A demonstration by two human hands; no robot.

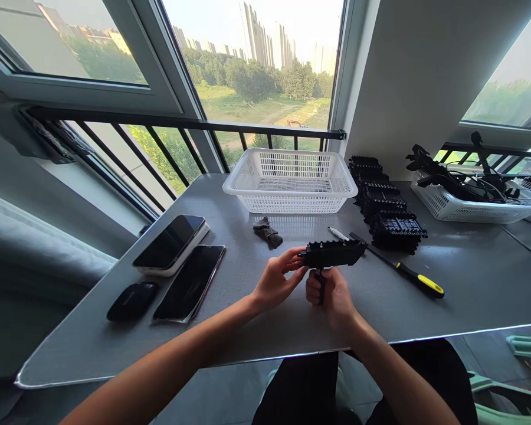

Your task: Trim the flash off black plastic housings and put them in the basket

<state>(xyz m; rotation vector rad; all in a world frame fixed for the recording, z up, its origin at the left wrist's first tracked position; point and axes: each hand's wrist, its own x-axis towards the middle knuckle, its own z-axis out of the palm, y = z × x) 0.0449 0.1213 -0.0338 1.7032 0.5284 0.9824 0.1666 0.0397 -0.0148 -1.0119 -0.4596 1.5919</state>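
A black plastic part (334, 254) with a toothed top edge is held above the grey table, its long body lying roughly level. My right hand (336, 295) is wrapped round the black handle (321, 286) under it. The fingers of my left hand (278, 277) pinch the left end of the same part. Behind the part lies a white marker (338, 234). A file-like tool with a black and yellow handle (420, 279) rests to the right, its tip near the part. A crumpled dark cloth (268, 232) lies farther back on the left.
A white basket (292, 202) stands at the table's back edge. Stacked black parts (387, 203) are right of it, then another basket (464, 208) full of black pieces. Two phones (190, 283) (170, 239) and a black mouse (133, 301) lie at left. The table's front edge (292, 356) is near.
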